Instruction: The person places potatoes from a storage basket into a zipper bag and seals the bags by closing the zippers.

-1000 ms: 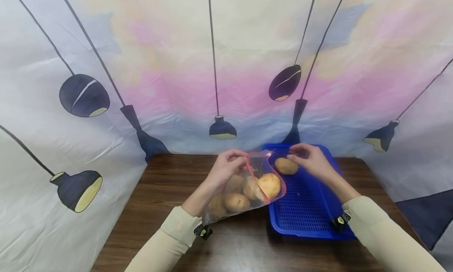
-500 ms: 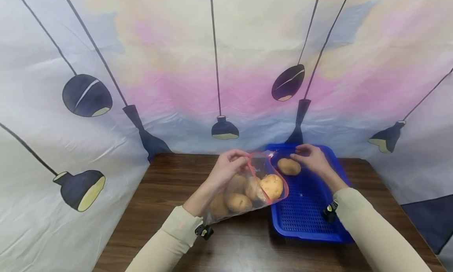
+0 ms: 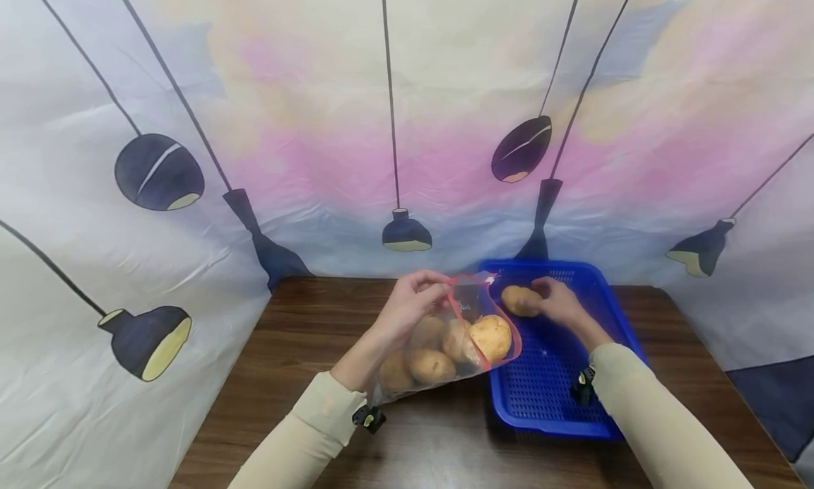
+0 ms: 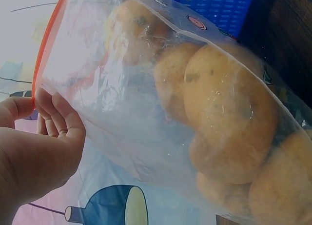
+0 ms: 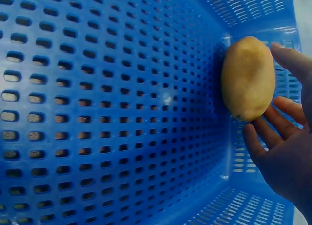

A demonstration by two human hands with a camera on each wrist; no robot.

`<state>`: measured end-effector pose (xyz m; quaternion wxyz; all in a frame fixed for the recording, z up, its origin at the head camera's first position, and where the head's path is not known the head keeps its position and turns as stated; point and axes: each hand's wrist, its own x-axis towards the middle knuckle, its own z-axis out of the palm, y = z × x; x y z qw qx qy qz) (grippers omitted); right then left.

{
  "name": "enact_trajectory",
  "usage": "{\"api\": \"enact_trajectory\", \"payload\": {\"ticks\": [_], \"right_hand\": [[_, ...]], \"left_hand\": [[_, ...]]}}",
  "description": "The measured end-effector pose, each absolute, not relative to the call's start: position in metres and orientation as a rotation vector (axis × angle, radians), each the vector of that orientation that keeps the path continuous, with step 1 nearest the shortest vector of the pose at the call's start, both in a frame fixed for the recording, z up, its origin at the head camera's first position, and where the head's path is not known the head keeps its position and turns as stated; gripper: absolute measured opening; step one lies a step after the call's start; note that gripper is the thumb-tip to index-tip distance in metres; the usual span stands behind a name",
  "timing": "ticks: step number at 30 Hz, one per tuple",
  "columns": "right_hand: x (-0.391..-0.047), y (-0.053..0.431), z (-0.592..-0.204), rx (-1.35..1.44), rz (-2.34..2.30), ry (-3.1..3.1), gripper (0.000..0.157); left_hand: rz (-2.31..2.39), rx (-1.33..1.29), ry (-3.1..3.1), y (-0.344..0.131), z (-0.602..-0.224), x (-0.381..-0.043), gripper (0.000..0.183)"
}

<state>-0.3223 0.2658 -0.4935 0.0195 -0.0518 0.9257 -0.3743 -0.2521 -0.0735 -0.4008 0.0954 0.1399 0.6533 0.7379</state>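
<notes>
In the head view my left hand (image 3: 416,302) pinches the red-edged rim of a clear zip bag (image 3: 467,298), holding it up and open toward the right. Several potatoes (image 3: 429,365) lie inside; the left wrist view shows these potatoes (image 4: 229,108) through the plastic. My right hand (image 3: 559,305) is down in the blue basket (image 3: 540,397), right at a single potato (image 3: 516,300). From the right wrist, this potato (image 5: 248,78) sits by the basket's end wall, the spread thumb and fingers of the right hand (image 5: 287,137) at its edge.
Both the bag and the basket are on a dark wooden table (image 3: 305,319), the bag's mouth overlapping the basket's left rim. Behind the table hangs a cloth backdrop (image 3: 331,157) printed with lamps.
My right hand has come down from above the basket to the potato, its fingers now at the potato's side. The left hand keeps its hold on the bag, almost unmoved.
</notes>
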Motion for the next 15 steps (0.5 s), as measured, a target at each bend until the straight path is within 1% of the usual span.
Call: {"api": "enact_trajectory", "payload": {"ticks": [4, 15], "right_hand": [[-0.321, 0.2663, -0.499, -0.149, -1.138, 2.861, 0.078], [-0.3209, 0.2632, -0.5041, -0.132, -1.107, 2.904, 0.074]], "left_hand": [[2.175, 0.409, 1.944, -0.0729, -0.4006, -0.251, 0.03], [2.162, 0.403, 1.975, -0.075, -0.4001, -0.2499, 0.029]]}}
